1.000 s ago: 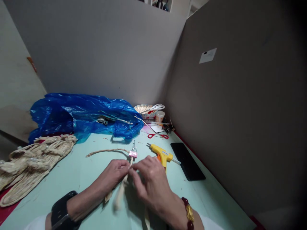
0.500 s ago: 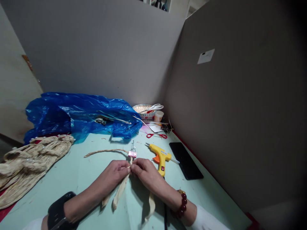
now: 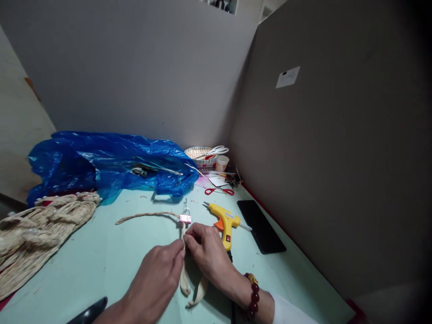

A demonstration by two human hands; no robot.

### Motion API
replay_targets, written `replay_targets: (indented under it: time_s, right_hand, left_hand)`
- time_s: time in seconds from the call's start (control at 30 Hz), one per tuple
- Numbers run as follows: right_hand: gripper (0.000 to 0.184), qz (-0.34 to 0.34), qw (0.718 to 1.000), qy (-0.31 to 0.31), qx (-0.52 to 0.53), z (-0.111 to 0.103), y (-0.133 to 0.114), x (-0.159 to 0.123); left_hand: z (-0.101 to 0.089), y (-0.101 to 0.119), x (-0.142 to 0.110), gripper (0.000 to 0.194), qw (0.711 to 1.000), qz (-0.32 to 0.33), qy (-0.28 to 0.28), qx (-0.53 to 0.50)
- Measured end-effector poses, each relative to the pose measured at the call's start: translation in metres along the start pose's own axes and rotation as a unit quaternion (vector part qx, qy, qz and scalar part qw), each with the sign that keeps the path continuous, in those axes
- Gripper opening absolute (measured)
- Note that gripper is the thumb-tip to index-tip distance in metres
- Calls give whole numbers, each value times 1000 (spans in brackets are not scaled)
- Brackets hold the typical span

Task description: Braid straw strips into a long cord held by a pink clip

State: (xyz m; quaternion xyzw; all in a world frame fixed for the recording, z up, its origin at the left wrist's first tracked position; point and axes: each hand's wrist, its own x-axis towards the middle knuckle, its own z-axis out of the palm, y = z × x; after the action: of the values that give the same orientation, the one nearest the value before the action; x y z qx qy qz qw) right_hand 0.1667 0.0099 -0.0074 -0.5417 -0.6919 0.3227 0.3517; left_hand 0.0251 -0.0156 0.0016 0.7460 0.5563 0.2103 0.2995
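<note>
A pink binder clip (image 3: 185,218) grips the top of some pale dried plant-fibre strands (image 3: 184,283) on the table. Just below the clip, my left hand (image 3: 158,270) pinches a strand between thumb and fingers. My right hand (image 3: 207,247) is closed at the same spot, its fingertips pinching the strands from the right. Loose strand ends hang toward me beneath both hands. A twisted fibre cord (image 3: 146,215) runs left from the clip. Beside my right hand lies a yellow glue gun (image 3: 225,219) with an orange trigger.
A black phone-like slab (image 3: 261,227) lies on the right. Red-handled scissors (image 3: 219,191), a paper cup (image 3: 222,163) and a basket (image 3: 201,155) sit at the back. Blue plastic bag (image 3: 111,162) and woven fibre piece (image 3: 50,229) occupy the left. Grey partitions (image 3: 151,67) enclose the table.
My left hand has turned over and shifted slightly down, its back now facing up. The loose strand ends have swung closer together. My right hand has stayed nearly in place.
</note>
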Motion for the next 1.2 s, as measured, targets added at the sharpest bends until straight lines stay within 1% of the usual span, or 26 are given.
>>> replay_targets:
  time_s: [0.1,0.2,0.3,0.37,0.43,0.5,0.57,0.6,0.63,0.67,0.7,0.73,0.8,0.87,0.93,1.03,1.13,1.2]
  right_hand:
    - [21,10,999,-17,38,-2,-1,0]
    - [25,24,994,-52,89,-4,-2,-1]
    - [24,45,989,-70,123,-4,0,0]
    - [21,57,986,-78,139,-2,2,1]
    - [18,66,982,-82,155,-1,5,3]
    - [16,72,980,-79,169,-2,5,3]
    - [14,73,978,-69,181,-5,3,3]
    - [14,73,977,-67,188,-6,1,2]
    - [15,71,976,-67,195,-8,-1,1]
    - [16,69,974,-70,203,-9,-2,0]
    - [16,68,972,-75,210,-9,-4,0]
    - [16,67,971,-82,216,-9,-5,-1]
    - [15,66,969,-90,219,-8,-4,-1]
    - [15,62,972,-92,207,-6,-2,0]
    - [14,53,979,-86,177,-7,1,1]
    - [12,27,990,-76,117,-12,0,0]
    - [17,-3,994,-83,68,-15,-2,-4]
    - [22,-23,995,-95,8,-16,0,-6]
  left_hand:
    - [15,-1,-7,31,997,35,-14,66]
    - [24,-5,-13,32,979,98,-44,172]
    - [27,-5,-16,34,960,134,-69,238]
    - [24,-2,-17,34,958,135,-80,240]
    - [18,3,-17,32,966,130,-83,206]
    - [8,5,-14,35,981,117,-73,139]
    - [-3,4,-6,41,996,72,-32,39]
    - [-7,2,-1,43,999,31,-2,-14]
    - [-11,0,5,40,997,-4,28,-78]
    - [-14,-3,10,34,993,-22,36,-111]
    - [-15,-5,16,29,989,-34,31,-140]
    - [-15,-7,21,26,985,-37,13,-170]
    - [-13,-9,28,25,972,-36,-45,-226]
    - [-9,-10,31,29,954,-46,-99,-279]
    - [-4,-11,34,33,939,-68,-128,-311]
    - [2,-15,35,33,933,-82,-130,-327]
    - [6,-16,33,26,942,-78,-99,-311]
    - [7,-14,30,20,956,-72,-53,-280]
